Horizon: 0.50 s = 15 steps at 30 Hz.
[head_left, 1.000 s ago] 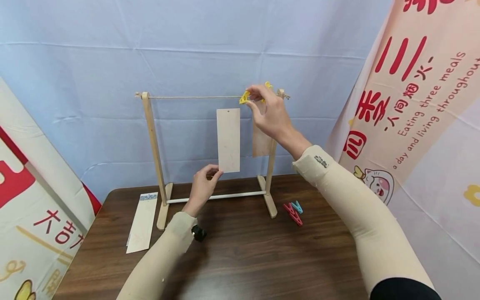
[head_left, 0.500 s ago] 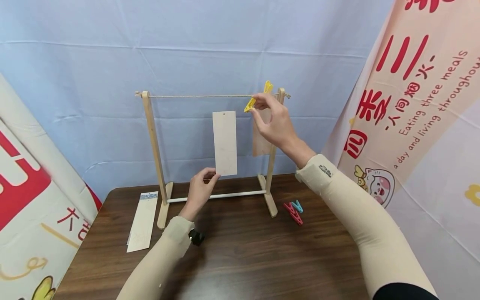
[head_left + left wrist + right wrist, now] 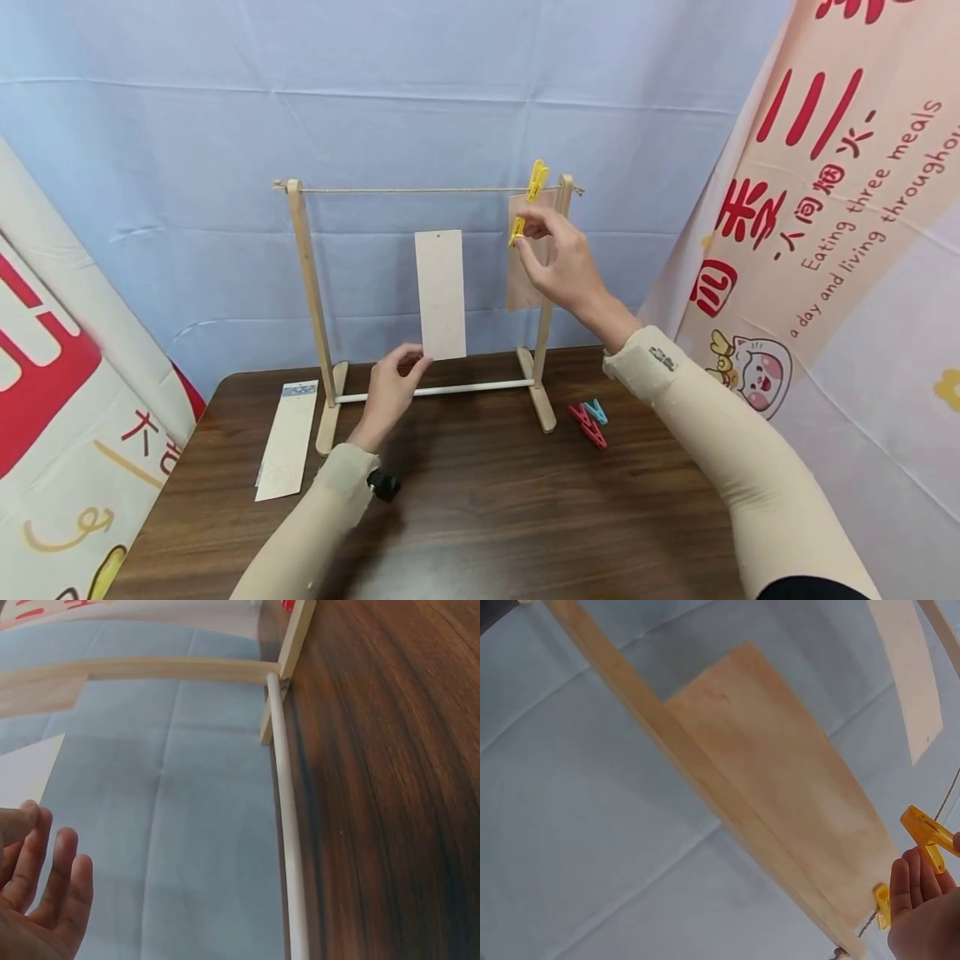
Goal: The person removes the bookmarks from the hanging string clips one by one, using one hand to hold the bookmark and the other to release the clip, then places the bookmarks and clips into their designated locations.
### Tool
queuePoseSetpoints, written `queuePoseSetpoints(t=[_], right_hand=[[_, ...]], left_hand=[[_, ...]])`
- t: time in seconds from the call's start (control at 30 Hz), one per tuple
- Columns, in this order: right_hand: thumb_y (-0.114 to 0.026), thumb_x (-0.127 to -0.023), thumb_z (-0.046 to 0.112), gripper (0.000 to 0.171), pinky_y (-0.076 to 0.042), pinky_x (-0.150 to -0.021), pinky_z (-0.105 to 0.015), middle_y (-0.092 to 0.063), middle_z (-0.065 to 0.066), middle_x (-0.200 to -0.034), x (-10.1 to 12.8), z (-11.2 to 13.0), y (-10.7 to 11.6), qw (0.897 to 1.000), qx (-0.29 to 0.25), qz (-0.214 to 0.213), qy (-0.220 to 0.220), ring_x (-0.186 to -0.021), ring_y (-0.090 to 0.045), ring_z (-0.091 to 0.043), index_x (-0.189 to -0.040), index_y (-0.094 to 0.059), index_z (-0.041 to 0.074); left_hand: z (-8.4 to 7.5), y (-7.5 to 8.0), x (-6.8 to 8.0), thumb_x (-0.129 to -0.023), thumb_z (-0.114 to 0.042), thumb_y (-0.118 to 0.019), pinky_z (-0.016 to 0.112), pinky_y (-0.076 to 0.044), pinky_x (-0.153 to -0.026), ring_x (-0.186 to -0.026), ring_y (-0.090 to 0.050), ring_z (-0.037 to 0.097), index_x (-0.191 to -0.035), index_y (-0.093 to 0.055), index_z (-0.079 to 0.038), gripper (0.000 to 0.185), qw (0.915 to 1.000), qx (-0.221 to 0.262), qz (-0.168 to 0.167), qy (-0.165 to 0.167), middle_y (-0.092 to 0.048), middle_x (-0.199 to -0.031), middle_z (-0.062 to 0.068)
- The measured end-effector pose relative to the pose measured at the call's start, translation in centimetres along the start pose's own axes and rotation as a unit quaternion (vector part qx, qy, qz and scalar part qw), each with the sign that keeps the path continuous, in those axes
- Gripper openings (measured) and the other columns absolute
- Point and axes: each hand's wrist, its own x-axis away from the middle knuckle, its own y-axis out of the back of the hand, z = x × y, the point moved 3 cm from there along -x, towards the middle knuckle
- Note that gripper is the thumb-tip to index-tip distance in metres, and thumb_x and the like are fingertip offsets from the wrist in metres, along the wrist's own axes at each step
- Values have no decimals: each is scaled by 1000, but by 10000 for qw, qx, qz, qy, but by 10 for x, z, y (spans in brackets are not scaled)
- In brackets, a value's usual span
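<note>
A wooden rack [image 3: 306, 283] with a string [image 3: 412, 191] across its top stands on the dark table [image 3: 487, 517]. My left hand [image 3: 415, 358] pinches the lower corner of a pale card [image 3: 440, 293] and holds it upright below the string. My right hand [image 3: 527, 232] pinches a yellow clothespin [image 3: 517, 230] below the string, near the right post. A second yellow clothespin [image 3: 537, 179] pins a tan card [image 3: 519, 279] to the string. In the right wrist view the held clothespin [image 3: 926, 832] sits by my fingertips [image 3: 915, 892], in front of the tan card [image 3: 780, 787].
Another card [image 3: 288, 437] lies flat on the table left of the rack. Red and blue clothespins [image 3: 588, 417] lie by the rack's right foot. A white dowel [image 3: 289, 825] joins the feet. Printed banners flank the table; a blue cloth hangs behind.
My right hand has come down and to the right from the string with the yellow clothespin. My left hand has lowered the pale card and shifted it slightly left.
</note>
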Motion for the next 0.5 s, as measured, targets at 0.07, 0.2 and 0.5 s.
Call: queuePoseSetpoints(t=[0.07,0.2,0.5], right_hand=[[-71,-100,2,34,-54,-94,-44,-69,-21,-110,5,-1,0,10000,4,7,-43,-102,-67,-33,-133,-64,-8],[-71,-100,1,35,-54,-94,-44,-70,-20,-108,14,-2,-1,9999,-17,42,-139,-101,-67,-33,-132,-64,-8],[-71,-101,2,37,-54,-94,-45,-70,-18,-109,31,-6,1,9993,-50,34,-364,-102,-67,-33,-135,-63,-7]], left_hand=[[1,2,2,-101,-20,-79,40,-57,-86,-97,-73,25,-113,-78,-8,17,10000,-51,-28,7,-79,-105,8],[2,7,5,-101,-21,-79,40,-56,-86,-96,-72,25,-113,-78,-8,18,9999,-122,-48,82,-79,-103,8],[6,20,15,-103,-23,-77,41,-56,-84,-96,-72,24,-115,-78,-9,18,9997,-182,-10,179,-78,-105,7]])
